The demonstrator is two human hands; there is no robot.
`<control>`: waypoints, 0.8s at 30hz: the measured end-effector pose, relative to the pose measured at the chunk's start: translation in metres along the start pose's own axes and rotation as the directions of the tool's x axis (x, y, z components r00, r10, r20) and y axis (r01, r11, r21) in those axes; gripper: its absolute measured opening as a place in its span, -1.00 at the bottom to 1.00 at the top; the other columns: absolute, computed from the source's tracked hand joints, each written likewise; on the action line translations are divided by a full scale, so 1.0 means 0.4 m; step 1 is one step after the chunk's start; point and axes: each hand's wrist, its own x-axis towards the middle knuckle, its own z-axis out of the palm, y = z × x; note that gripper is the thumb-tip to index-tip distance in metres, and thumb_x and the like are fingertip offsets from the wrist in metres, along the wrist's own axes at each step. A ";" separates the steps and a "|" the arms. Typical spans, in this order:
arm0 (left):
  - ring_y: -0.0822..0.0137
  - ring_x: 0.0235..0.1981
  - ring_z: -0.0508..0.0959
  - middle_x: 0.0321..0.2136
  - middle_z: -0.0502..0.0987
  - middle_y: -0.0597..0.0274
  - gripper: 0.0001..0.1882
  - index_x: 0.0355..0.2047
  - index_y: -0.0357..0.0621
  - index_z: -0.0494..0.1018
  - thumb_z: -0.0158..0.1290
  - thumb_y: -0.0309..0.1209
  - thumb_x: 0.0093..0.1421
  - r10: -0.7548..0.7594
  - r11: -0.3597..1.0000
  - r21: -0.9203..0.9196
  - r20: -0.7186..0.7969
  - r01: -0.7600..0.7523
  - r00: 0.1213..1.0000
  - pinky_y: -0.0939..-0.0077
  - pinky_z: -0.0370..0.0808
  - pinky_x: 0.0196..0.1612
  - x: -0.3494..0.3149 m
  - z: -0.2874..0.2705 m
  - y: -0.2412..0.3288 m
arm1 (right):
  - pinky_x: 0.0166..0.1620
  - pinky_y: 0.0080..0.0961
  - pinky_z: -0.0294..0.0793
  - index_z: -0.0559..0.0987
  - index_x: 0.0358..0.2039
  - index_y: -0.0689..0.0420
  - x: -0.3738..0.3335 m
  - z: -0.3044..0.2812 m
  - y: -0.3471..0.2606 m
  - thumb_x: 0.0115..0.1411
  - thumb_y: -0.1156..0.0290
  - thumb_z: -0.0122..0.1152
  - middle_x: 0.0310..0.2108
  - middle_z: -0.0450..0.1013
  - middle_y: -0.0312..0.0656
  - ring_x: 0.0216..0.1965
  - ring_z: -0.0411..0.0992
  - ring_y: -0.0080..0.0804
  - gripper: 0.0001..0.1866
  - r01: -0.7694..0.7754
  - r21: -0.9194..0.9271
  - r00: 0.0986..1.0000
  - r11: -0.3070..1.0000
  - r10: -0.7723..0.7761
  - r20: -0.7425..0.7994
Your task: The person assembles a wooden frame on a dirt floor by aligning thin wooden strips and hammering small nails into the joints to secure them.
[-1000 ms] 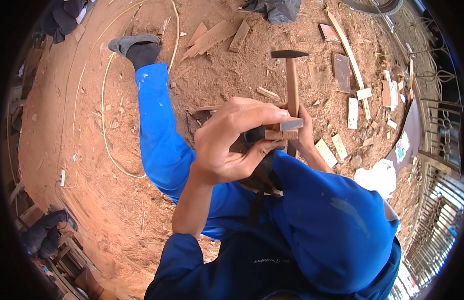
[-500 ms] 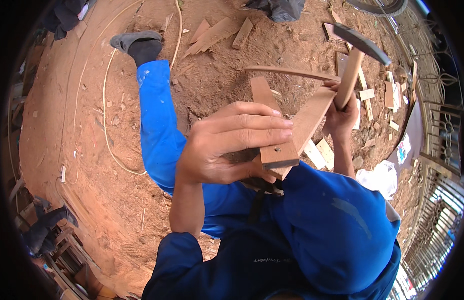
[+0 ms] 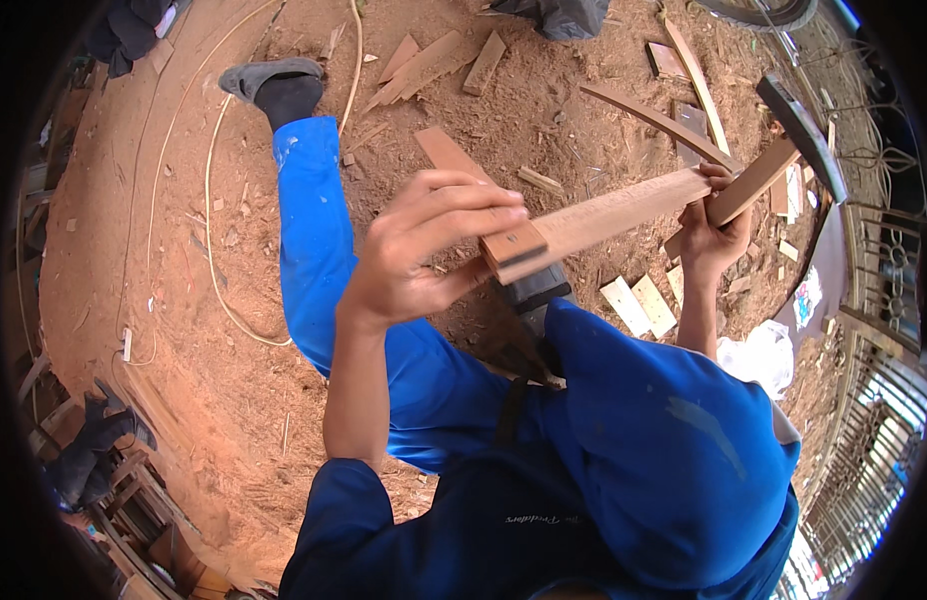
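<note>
Left fingers [image 3: 469, 221] pinch a dark-edged, brown wooden frame [image 3: 609, 219]; right fingers [image 3: 718, 180] clasp it and a wooden-handled grey hammer [image 3: 772, 168], open brown dirt [image 3: 544, 110] beyond.

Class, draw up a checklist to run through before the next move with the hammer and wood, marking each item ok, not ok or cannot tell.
1. Left hand gripping the wooden assembly at one corner: ok.
2. Right hand holding the hammer: ok.
3. Right hand free of wood: not ok, it also holds the assembly's other end.
4. Hammer head apart from left hand: ok.
5. Pieces firmly joined: cannot tell.
6. Ground clear of offcuts: not ok, several lie about.
</note>
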 end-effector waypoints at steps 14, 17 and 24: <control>0.09 -0.10 0.59 -0.06 0.54 0.15 -0.50 -0.09 -0.05 0.66 0.39 -0.60 -0.12 -0.379 0.877 0.169 -0.333 0.450 0.863 0.29 0.57 -0.02 -0.195 0.127 -0.091 | -0.19 -0.49 0.63 0.55 -0.08 0.20 -0.075 0.087 0.116 0.05 0.71 0.42 -0.11 0.57 -0.13 -0.19 0.59 -0.39 -0.60 0.209 -0.286 0.966 0.935 -0.152 0.209; 0.00 0.02 0.55 0.02 0.49 0.02 -0.44 0.03 -0.10 0.58 0.30 -0.67 -0.04 -0.590 0.748 0.228 -0.202 0.624 0.781 0.21 0.52 0.10 -0.278 0.176 -0.137 | -0.23 -0.39 0.66 0.58 -0.08 0.22 -0.164 0.110 0.194 0.10 0.62 0.37 0.02 0.50 -0.08 -0.22 0.61 -0.26 -0.66 0.075 -0.407 0.915 0.910 0.100 0.392; 0.08 -0.05 0.66 0.01 0.58 -0.11 -0.36 0.19 -0.16 0.42 0.36 -0.34 0.11 -0.895 0.427 0.045 0.161 0.903 0.415 0.22 0.60 -0.03 -0.397 0.197 -0.174 | -0.06 -0.17 0.60 0.60 -0.18 0.13 -0.285 0.053 0.201 -0.04 0.59 0.41 0.08 0.42 -0.08 -0.01 0.52 0.04 -0.65 -0.083 -0.399 0.825 0.913 0.288 0.486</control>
